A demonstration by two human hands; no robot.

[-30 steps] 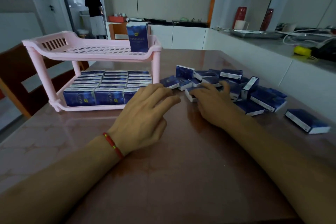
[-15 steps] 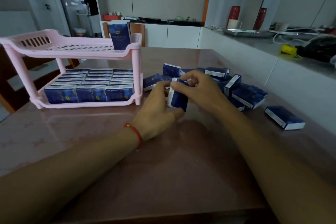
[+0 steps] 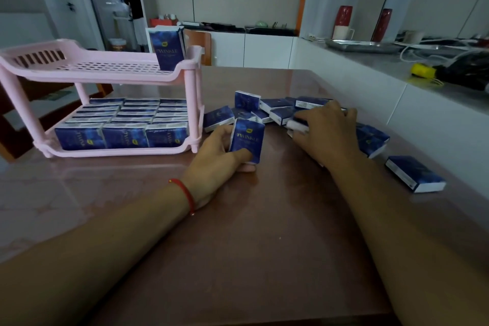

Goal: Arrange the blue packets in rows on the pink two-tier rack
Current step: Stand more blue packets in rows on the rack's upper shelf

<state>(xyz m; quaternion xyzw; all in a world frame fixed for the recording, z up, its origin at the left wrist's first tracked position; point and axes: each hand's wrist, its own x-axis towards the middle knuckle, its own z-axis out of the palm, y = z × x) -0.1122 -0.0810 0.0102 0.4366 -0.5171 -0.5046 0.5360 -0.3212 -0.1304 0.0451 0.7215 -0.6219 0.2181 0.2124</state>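
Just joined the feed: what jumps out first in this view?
The pink two-tier rack at left: its lower tier is packed with rows of blue packets, while one packet stands alone on the top tier. Right of it, the left hand holds a packet upright, and the right hand reaches into the loose pile.

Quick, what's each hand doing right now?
Left hand: holds one blue packet upright on the table.
Right hand: grips a packet in the pile.

1 head-worn wide-angle view, looking forward and down across table (image 3: 238, 259), close over both forearms.
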